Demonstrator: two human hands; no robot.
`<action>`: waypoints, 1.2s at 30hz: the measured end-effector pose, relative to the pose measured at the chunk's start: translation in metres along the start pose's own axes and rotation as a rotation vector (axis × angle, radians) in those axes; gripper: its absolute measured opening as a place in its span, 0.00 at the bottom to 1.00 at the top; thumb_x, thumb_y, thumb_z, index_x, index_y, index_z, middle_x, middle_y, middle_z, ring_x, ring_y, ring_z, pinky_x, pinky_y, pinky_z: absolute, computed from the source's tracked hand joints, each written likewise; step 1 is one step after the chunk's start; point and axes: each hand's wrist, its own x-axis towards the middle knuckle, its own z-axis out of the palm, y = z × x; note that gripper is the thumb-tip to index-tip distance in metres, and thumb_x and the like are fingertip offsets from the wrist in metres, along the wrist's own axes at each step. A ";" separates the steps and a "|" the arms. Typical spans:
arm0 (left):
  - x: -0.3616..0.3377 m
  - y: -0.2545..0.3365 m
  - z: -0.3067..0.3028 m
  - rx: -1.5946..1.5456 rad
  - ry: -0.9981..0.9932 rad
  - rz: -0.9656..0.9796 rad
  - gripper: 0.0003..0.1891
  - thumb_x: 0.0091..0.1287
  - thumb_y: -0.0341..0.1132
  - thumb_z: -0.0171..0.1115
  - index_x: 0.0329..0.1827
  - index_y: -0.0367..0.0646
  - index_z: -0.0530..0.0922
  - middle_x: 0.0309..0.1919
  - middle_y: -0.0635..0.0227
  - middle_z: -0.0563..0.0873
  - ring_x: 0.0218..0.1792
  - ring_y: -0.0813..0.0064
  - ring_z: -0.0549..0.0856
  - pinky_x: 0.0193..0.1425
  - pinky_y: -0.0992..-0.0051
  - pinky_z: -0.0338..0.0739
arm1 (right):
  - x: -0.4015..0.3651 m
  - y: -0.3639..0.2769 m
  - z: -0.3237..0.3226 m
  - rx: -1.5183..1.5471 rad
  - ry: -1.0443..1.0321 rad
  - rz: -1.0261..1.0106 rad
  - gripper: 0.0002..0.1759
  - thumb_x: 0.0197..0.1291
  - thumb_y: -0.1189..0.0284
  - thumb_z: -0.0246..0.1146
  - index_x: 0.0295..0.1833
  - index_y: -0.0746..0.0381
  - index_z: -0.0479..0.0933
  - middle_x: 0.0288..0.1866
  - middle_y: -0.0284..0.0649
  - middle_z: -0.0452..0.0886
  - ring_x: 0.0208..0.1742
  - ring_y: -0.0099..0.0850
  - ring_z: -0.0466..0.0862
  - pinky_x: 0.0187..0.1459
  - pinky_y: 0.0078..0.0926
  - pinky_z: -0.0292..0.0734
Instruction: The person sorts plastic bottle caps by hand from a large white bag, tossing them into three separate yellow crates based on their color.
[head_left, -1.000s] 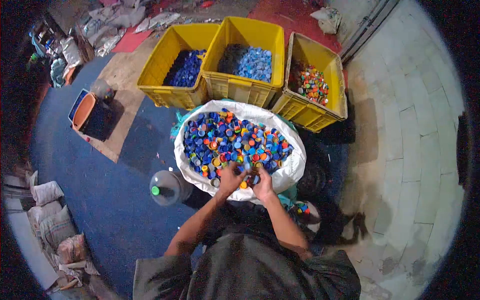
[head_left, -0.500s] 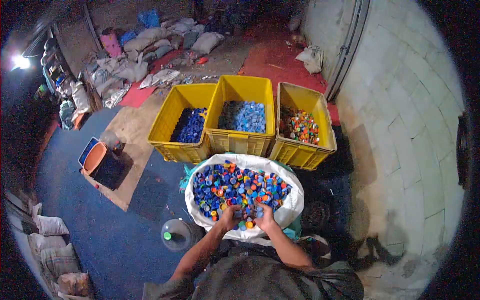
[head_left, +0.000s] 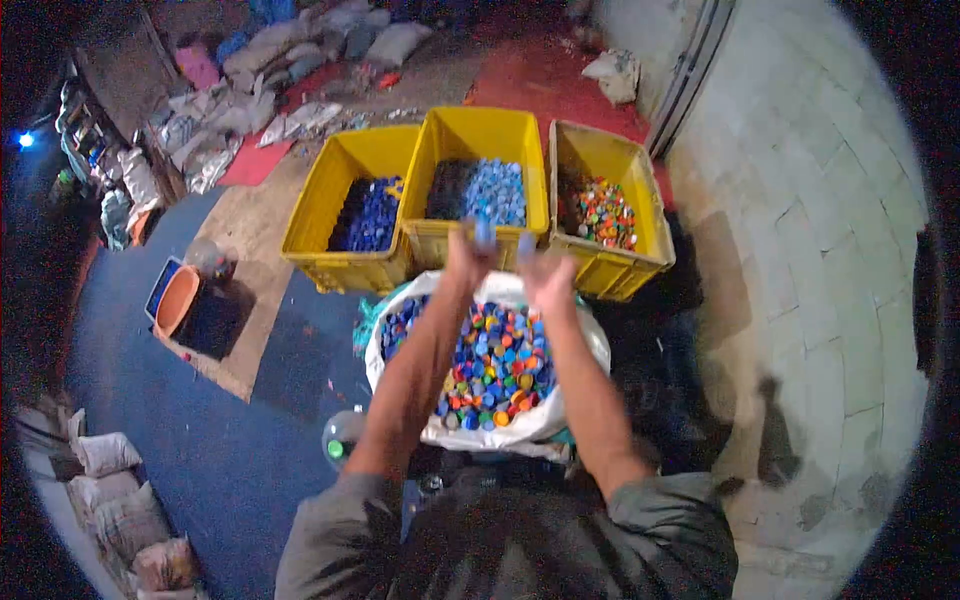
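Both arms stretch forward over a white sack [head_left: 590,345] filled with mixed-colour bottle caps [head_left: 497,365]. My left hand [head_left: 468,260], blurred by motion, is closed around light-blue bottle caps [head_left: 484,233] at the front rim of the middle yellow crate [head_left: 470,240]. Beside it, my right hand [head_left: 548,280] is also smeared, with a light-blue cap [head_left: 527,245] showing at its fingertips. Inside the middle crate lies a heap of light-blue caps [head_left: 497,190]. How many caps each hand has cannot be made out.
The left yellow crate [head_left: 310,215] contains dark-blue caps; the right crate [head_left: 655,225] has orange, red and green ones. A clear jug with a green cap [head_left: 340,435] stands left of the sack. An orange tub [head_left: 178,298] sits farther left. A block wall [head_left: 800,260] rises at right.
Both hands have moved forward from the near edge of the sack to the middle crate's front, carrying light-blue caps. The camera view has shifted, so the crates appear higher.
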 end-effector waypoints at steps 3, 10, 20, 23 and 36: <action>-0.015 0.057 0.073 0.037 -0.219 0.056 0.12 0.61 0.48 0.55 0.35 0.50 0.72 0.19 0.75 0.69 0.16 0.78 0.66 0.23 0.75 0.65 | 0.007 -0.042 0.082 0.048 -0.421 0.080 0.16 0.57 0.65 0.46 0.17 0.54 0.60 0.18 0.37 0.69 0.30 0.42 0.76 0.43 0.44 0.75; -0.050 0.069 -0.064 0.166 -0.203 0.092 0.09 0.66 0.43 0.50 0.37 0.48 0.68 0.21 0.76 0.68 0.22 0.79 0.67 0.27 0.74 0.63 | -0.066 -0.014 0.022 -0.454 0.102 -0.187 0.11 0.55 0.69 0.59 0.42 0.62 0.72 0.44 0.41 0.74 0.49 0.37 0.76 0.55 0.35 0.71; -0.245 -0.029 -0.344 0.182 0.620 -0.185 0.11 0.67 0.40 0.51 0.25 0.52 0.67 0.15 0.78 0.63 0.19 0.80 0.66 0.27 0.76 0.62 | -0.214 0.113 -0.216 -2.037 -0.499 -0.288 0.09 0.46 0.75 0.64 0.35 0.63 0.76 0.31 0.42 0.81 0.34 0.41 0.81 0.39 0.34 0.73; -0.295 -0.050 -0.388 0.063 0.512 -0.221 0.09 0.66 0.40 0.52 0.27 0.51 0.69 0.16 0.78 0.66 0.20 0.79 0.66 0.28 0.77 0.62 | -0.231 0.133 -0.223 -2.137 -0.643 -0.217 0.08 0.45 0.73 0.65 0.33 0.62 0.76 0.29 0.42 0.80 0.37 0.42 0.78 0.41 0.38 0.71; -0.323 -0.073 -0.430 0.314 0.621 -0.186 0.07 0.62 0.37 0.58 0.27 0.49 0.73 0.19 0.78 0.71 0.22 0.82 0.70 0.34 0.77 0.66 | -0.207 0.182 -0.247 -2.449 -0.874 -0.301 0.25 0.51 0.72 0.60 0.57 0.59 0.68 0.43 0.40 0.80 0.52 0.42 0.71 0.51 0.43 0.62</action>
